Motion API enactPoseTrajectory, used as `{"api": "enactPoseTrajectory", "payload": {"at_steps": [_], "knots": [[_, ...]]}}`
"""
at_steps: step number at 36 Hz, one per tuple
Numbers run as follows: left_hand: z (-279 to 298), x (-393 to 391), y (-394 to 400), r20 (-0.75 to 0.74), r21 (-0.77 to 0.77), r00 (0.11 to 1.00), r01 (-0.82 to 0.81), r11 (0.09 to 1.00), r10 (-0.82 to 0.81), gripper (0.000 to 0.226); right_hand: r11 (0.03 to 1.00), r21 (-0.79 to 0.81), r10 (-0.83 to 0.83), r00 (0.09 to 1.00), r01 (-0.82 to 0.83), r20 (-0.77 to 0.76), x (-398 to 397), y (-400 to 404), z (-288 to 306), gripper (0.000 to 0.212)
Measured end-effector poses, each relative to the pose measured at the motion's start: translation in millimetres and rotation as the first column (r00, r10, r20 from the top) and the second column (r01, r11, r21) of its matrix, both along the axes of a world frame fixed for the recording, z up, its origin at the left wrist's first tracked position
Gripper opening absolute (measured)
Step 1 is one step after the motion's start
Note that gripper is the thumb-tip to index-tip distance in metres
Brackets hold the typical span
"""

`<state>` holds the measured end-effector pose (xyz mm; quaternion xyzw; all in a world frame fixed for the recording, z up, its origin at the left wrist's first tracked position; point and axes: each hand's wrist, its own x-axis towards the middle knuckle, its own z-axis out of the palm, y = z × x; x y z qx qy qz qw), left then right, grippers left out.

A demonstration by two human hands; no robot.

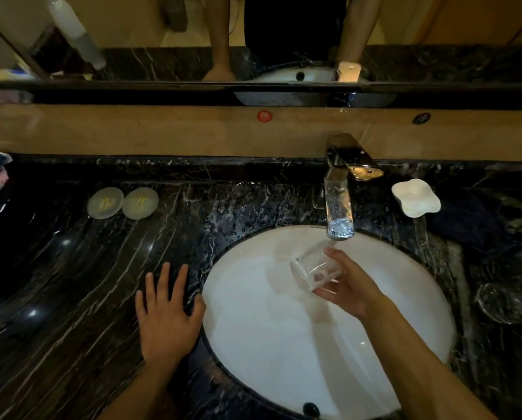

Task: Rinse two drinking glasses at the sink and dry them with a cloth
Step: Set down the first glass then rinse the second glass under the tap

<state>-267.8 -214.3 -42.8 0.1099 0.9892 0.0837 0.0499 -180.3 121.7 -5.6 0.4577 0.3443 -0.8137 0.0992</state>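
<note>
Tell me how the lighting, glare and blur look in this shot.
Head view: dim, warm light; the white basin glows brightest; ceiling lights glint off the dark counter; the glass in the right hand looks smeared; wide-angle bending curves the counter edges.

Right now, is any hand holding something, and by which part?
The right hand holds a clear glass by its side wall near the base, tilted over the sink. The left hand holds nothing, flat on the counter.
</note>
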Motion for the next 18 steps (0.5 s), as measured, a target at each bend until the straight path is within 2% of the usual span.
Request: {"api": "enactPoseTrajectory", "payload": {"at_steps": [2, 4, 6, 8, 10, 14, 18], "knots": [[0.2, 0.3, 0.6, 0.000, 0.000, 1.000, -0.001, 1.000, 0.001, 0.072, 0.985, -0.166, -0.052, 0.998, 0.043, -0.047, -4.8, -4.0, -1.0, 0.071], [1.3, 0.2, 0.8, 0.002, 0.002, 1.000, -0.009, 1.000, 0.009, 0.072, 0.961, -0.263, -0.116, 0.989, 0.087, -0.094, -10.3, -7.3, -0.9, 0.079], [1.4, 0.5, 1.3, 0.005, 0.004, 1.000, -0.011, 1.000, 0.011, 0.072, 0.926, -0.330, -0.219, 0.973, 0.184, -0.071, -15.4, -10.0, -0.6, 0.068], [1.6, -0.2, 1.8, 0.005, 0.007, 1.000, -0.008, 1.000, 0.008, 0.072, 0.849, -0.419, -0.362, 0.932, 0.322, -0.016, -21.2, -10.8, -2.2, 0.065], [1.7, -0.3, 2.4, 0.004, 0.002, 1.000, -0.008, 1.000, 0.008, 0.073, 0.748, -0.500, -0.486, 0.873, 0.437, 0.035, -27.4, -11.6, -0.9, 0.072], [1.2, -0.5, 1.5, 0.010, -0.001, 1.000, -0.009, 1.000, 0.009, 0.073, 0.594, -0.574, -0.616, 0.777, 0.563, 0.124, -33.2, -13.6, 3.7, 0.070], [0.5, -0.7, 1.2, 0.019, -0.010, 1.000, -0.008, 1.000, 0.008, 0.073, 0.505, -0.597, -0.678, 0.715, 0.623, 0.172, -28.4, -14.5, -4.7, 0.082]]}}
